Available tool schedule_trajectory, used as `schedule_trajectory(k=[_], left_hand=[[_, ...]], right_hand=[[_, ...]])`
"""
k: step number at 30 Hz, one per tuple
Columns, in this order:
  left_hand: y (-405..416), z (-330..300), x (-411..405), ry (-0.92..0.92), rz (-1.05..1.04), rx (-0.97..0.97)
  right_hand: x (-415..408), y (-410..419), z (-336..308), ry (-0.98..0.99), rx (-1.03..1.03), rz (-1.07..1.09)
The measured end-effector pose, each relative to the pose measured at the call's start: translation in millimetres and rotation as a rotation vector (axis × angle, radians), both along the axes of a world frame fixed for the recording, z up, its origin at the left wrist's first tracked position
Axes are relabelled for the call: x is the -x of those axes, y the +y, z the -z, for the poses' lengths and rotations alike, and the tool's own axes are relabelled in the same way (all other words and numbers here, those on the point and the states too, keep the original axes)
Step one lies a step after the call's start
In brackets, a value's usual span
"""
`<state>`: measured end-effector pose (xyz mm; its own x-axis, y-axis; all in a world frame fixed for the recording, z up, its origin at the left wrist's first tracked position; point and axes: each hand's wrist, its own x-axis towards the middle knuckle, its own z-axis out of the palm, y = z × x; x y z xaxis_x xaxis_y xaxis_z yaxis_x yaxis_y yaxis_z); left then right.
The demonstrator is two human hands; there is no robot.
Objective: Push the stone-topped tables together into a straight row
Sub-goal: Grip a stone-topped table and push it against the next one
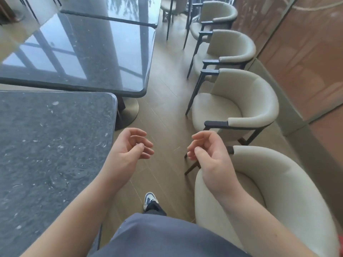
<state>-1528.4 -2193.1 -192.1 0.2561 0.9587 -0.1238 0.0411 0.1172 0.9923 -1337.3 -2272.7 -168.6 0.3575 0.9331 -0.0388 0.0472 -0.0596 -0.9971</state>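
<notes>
Nearby, a person in a grey top stands in the aisle between dark stone-topped desks and cream armchairs, a sneaker (149,199) showing on the wood floor (167,101). Both hands hover empty, palms up, fingers loosely curled: the left hand (128,152) just beside the nearest desk (52,154), the right hand (209,154) over the closest chair (278,182). Beyond a narrow gap, the second desk (83,58) juts further into the aisle, out of line. A third desk (120,10) sits close behind it. More chairs (239,101) line the right-hand wall.
</notes>
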Motion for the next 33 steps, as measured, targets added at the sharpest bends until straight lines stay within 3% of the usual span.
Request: schedule_trajectory(k=[8, 15, 24, 28, 33], left_hand=[[143, -15, 33, 0.033, -0.269, 0.03], [192, -6, 72, 0.041, -0.525, 0.09], [246, 43, 64, 0.042, -0.974, 0.241], [261, 77, 45, -0.224, -1.191, 0.457], [273, 128, 25, -0.805, -1.48, 0.62]], right_hand=[[9, 190, -5, -0.099, 0.09, -0.267], [42, 293, 22, -0.063, 0.176, -0.499], [90, 440, 75, -0.142, 0.31, -0.989], [90, 492, 108, -0.183, 0.464, -1.121], [90, 533, 166, -0.261, 0.757, -1.108]])
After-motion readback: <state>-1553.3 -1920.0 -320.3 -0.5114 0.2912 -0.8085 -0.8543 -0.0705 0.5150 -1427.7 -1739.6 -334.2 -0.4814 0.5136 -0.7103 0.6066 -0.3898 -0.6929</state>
